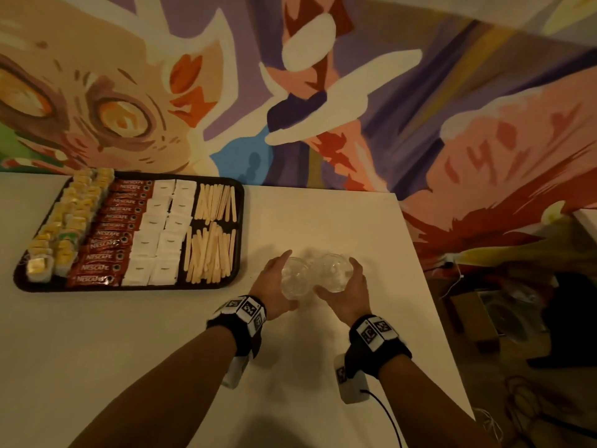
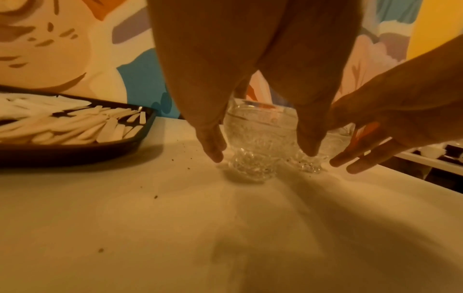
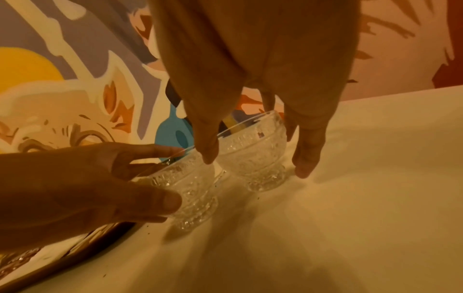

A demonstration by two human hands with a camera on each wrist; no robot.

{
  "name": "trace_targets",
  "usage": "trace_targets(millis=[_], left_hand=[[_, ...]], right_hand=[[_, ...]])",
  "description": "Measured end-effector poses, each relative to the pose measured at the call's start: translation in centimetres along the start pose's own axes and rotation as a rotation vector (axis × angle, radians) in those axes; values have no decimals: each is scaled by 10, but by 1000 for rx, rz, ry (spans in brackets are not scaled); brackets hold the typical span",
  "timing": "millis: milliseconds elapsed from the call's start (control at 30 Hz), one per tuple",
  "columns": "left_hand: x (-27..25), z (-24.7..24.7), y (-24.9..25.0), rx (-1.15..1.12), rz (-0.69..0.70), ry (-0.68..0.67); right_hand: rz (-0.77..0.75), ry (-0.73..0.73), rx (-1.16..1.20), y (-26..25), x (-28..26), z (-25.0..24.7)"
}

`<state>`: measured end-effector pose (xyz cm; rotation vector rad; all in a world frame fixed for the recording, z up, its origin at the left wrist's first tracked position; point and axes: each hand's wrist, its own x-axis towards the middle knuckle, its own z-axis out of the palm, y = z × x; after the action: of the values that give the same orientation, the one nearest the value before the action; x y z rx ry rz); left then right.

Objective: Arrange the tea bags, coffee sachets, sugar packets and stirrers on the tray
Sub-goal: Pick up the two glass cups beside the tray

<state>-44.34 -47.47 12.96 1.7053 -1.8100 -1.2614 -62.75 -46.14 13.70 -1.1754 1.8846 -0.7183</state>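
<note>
A dark tray (image 1: pixel 240 202) at the left of the white table holds rows of yellow tea bags (image 1: pixel 69 221), red coffee sachets (image 1: pixel 113 234), white sugar packets (image 1: pixel 161 234) and wooden stirrers (image 1: pixel 211 240). Right of the tray, two small patterned glass bowls stand side by side on the table. My left hand (image 1: pixel 286 279) grips the left bowl (image 2: pixel 260 134) between thumb and fingers. The right bowl (image 3: pixel 253 150) is held the same way by my right hand (image 3: pixel 255 165). Both bowls look empty.
A painted mural wall runs along the table's far edge. The table's right edge (image 1: pixel 420 270) is close to the right bowl, with boxes and cables on the floor beyond. Bare tabletop (image 1: pixel 161 350) lies in front of the tray.
</note>
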Motion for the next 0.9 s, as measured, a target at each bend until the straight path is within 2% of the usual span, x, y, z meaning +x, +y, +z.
trace_targets(millis=[133, 300, 467, 633, 767, 900], left_hand=[[6, 4, 1, -22, 22, 36], [4, 1, -1, -45, -36, 101], [-2, -4, -3, -92, -51, 231], [4, -20, -3, -107, -93, 377], [14, -38, 1, -157, -195, 513], [32, -54, 5, -191, -299, 540]], right_hand=[[-29, 5, 18, 6, 10, 4], [-51, -10, 32, 15, 22, 7], [-114, -59, 30, 7, 33, 8], [-230, -183, 62, -27, 58, 8], [-270, -328, -8, -63, 92, 14], [-278, -438, -75, -94, 127, 28]])
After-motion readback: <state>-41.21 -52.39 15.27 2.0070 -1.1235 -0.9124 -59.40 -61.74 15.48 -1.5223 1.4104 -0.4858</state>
